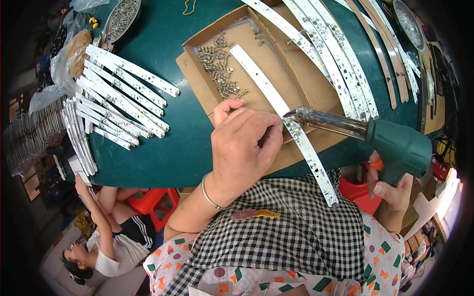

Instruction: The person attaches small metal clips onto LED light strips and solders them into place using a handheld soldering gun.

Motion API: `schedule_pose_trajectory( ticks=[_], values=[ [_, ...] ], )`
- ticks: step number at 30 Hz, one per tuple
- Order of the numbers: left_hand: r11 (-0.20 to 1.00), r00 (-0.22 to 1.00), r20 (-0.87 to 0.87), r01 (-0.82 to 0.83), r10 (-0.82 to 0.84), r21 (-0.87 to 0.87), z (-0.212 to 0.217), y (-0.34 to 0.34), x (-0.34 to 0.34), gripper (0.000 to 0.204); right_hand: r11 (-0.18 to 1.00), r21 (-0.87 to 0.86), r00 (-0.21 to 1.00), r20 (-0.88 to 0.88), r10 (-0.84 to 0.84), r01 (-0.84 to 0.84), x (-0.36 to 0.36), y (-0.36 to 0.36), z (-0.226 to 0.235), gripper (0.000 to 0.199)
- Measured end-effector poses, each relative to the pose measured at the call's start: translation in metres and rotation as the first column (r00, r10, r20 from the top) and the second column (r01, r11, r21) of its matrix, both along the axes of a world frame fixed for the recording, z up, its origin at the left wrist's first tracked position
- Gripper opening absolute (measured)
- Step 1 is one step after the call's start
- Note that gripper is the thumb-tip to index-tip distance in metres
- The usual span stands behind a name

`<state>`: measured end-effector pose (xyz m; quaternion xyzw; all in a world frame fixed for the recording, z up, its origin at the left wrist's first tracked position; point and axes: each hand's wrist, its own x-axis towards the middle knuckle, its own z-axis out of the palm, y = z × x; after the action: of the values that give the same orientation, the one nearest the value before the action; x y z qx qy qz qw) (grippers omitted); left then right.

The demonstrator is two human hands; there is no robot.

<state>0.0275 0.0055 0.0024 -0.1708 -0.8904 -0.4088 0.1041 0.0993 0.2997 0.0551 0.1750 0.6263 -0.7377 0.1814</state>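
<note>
My left hand [244, 143], with a metal bangle at the wrist, has thumb and forefinger pinched together beside a white LED circuit strip [310, 160]. What the pinch holds, if anything, is too small to make out. The strip slants across the front edge of a cardboard tray [191, 74], its near end over my checked apron. In my right hand [395, 195] is a green soldering gun [399, 148], fingers wrapped round its handle. Its tip meets the strip just by my left fingertips. Small metal parts like screws [215, 64] lie heaped in the tray.
Finished-looking LED strips [123, 103] are piled on the green table [168, 158] at left; more long strips [340, 64] lie at right. A metal bowl of small parts [122, 19] stands far left. Another person [113, 251] sits at lower left, near a red stool [153, 204].
</note>
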Motion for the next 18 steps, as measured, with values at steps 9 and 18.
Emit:
schedule_pose_trajectory(
  ticks=[9,18],
  values=[
    [1.000,0.999,0.040,-0.013,0.013,-0.003,0.002,0.000,0.001,0.012,0.995,-0.019,0.993,-0.068,-0.098,0.097,-0.003,0.000,0.001,0.067],
    [1.000,1.000,-0.007,-0.003,0.003,0.016,0.001,0.000,0.000,0.016,0.987,-0.151,0.969,-0.230,-0.085,0.051,-0.009,0.016,-0.011,0.081]
  ],
)
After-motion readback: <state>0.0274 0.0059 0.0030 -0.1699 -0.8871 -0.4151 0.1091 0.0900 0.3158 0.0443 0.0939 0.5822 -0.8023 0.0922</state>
